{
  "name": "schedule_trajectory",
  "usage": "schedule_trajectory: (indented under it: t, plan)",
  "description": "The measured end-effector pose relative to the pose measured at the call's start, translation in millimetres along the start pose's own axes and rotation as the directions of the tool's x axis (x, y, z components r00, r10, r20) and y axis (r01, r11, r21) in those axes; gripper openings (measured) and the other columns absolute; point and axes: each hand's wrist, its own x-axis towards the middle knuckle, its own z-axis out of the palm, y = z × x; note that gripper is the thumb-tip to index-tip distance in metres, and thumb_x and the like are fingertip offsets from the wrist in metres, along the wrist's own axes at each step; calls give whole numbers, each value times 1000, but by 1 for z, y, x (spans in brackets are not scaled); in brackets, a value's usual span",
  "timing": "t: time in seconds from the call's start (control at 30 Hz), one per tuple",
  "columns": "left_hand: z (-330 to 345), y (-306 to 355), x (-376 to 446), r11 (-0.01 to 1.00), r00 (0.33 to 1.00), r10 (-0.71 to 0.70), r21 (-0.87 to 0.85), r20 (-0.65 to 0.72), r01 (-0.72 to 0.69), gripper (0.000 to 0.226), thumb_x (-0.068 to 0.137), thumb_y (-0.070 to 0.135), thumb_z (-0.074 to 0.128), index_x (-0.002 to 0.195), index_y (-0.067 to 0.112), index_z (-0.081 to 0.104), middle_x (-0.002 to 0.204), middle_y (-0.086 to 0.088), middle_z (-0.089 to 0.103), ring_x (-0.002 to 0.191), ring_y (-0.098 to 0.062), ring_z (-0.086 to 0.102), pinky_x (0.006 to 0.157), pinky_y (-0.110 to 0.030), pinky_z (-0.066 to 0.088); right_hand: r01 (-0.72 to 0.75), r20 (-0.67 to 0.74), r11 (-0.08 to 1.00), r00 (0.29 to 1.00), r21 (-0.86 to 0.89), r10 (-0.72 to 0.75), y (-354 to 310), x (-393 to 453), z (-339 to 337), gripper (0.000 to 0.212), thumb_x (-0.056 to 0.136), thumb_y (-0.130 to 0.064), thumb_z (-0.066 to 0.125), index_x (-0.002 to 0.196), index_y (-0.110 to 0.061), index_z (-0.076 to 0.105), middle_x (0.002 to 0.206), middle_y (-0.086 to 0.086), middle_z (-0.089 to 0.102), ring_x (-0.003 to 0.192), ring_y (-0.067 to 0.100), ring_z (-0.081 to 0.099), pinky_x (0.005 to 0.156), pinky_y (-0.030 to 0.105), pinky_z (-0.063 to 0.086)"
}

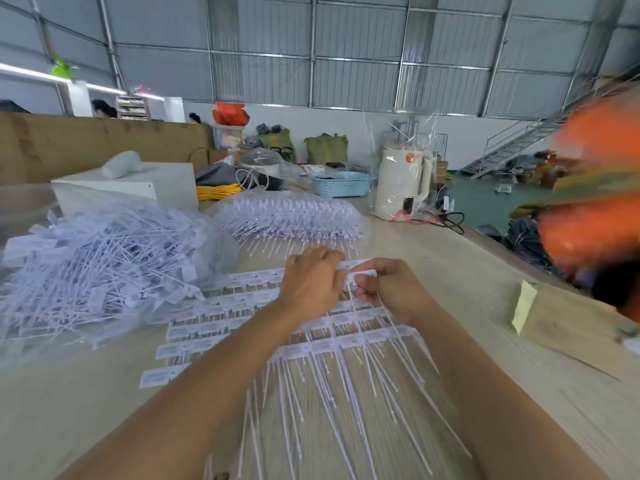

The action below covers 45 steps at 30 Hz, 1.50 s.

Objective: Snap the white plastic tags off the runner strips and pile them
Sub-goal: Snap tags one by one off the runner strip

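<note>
While the left hand lay knuckles-up over the far end of the strips, its fingers curled down onto the top row, the right hand pinched one tag between thumb and fingertips just beside it. The two hands were nearly touching, and the likely reason was leverage: one hand pinning the runner so the other could twist a single tag free at its joint. Whether that tag had already parted from the runner could not be told, since the fingers hid the joint.

The strips lay flat on the table in overlapping rows directly under and in front of both forearms, label heads toward the far side and thin tails fanned back toward the person, which kept each row's heads within reach. To the left, just beside the strips, sat the pile of loose tags on clear plastic film, near enough for the left hand to drop pieces without stretching. Farther back, beyond the hands, a bundle of unbroken strips waited in its wrap. A kettle and a blue basket stood at the far edge, well apart from the work.
</note>
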Motion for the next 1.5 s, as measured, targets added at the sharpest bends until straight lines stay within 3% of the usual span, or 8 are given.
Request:
schedule_trajectory:
  t: [0.17,0.4,0.6,0.77,0.9,1.1,1.3,1.5]
  plan:
    - [5,-10,13,816,936,-146,-496,319,296,46,98,33,47,57,12,48,57,-10,57,44,-11,45,56,-24,34,45,27,999,999,-29,-44,1,-1,3,18,86,10,59,76,-3,65,51,1,63,48,10,60,53,22,54]
    - [16,-6,12,753,926,-176,-560,334,345,50,98,27,48,51,16,36,48,0,29,43,-15,28,55,-29,24,101,-9,968,994,-230,-106,6,-2,0,16,83,4,66,72,-6,62,53,7,57,45,13,56,51,27,55]
    - [6,-9,11,659,879,-218,-600,424,453,31,93,27,58,64,16,60,75,-11,62,74,-23,59,74,-32,45,148,-100,904,974,-402,-204,12,-6,-10,19,84,8,58,69,-4,59,60,6,52,44,10,54,45,28,54]
    - [-1,-22,4,724,893,-121,-577,433,378,31,98,16,47,69,15,59,68,-5,56,65,-19,49,66,-28,38,45,-395,958,916,284,73,-13,0,-43,16,89,3,53,76,-6,55,58,5,46,38,9,43,35,16,36]
    - [-10,-19,6,765,863,-80,-525,498,374,33,86,-5,38,98,7,66,81,-9,61,72,-21,49,61,-28,37,-165,-29,713,967,681,252,-24,-6,-40,14,93,3,44,82,-4,48,57,4,46,37,4,42,31,10,35]
    - [-13,-6,3,855,869,40,-466,494,226,44,79,-10,45,108,18,62,99,2,58,93,-17,54,65,-21,41,-230,6,973,973,15,230,-11,-13,12,8,81,-2,66,75,-7,64,76,8,61,68,19,58,64,30,54]
    - [-6,-14,5,833,906,18,-508,423,220,41,80,2,62,109,26,45,105,4,50,91,-13,54,71,-28,46,-145,-9,985,989,91,147,-4,-14,15,17,84,2,65,70,-6,64,72,10,65,63,21,63,63,29,57]
    - [-8,-23,7,857,913,-41,-455,406,241,13,79,21,73,70,26,64,76,2,62,80,-18,60,67,-29,44,-74,-43,990,996,121,80,-4,-11,14,14,88,5,59,79,-5,64,73,9,64,60,17,63,61,22,57]
